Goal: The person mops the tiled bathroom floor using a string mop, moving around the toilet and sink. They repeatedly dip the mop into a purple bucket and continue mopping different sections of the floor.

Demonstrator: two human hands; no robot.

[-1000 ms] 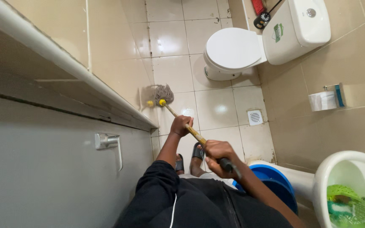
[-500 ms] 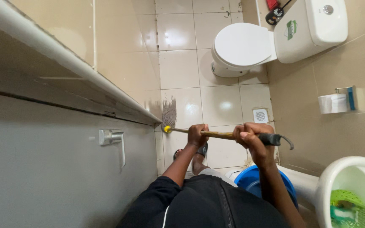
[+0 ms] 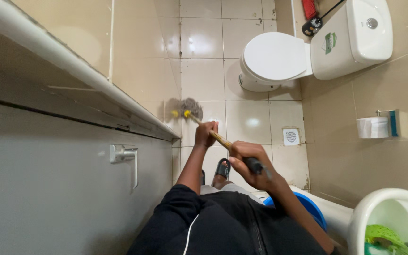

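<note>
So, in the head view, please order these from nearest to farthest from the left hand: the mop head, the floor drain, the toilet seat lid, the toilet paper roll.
Measured from the left hand on the mop handle:
1. Mop head, just above-left, by the wall.
2. Floor drain, to the right on the tiles.
3. Toilet seat lid, up and right.
4. Toilet paper roll, far right on the wall.

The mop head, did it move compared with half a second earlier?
Yes. The mop head swung away from the toilet, toward the wall.
</note>
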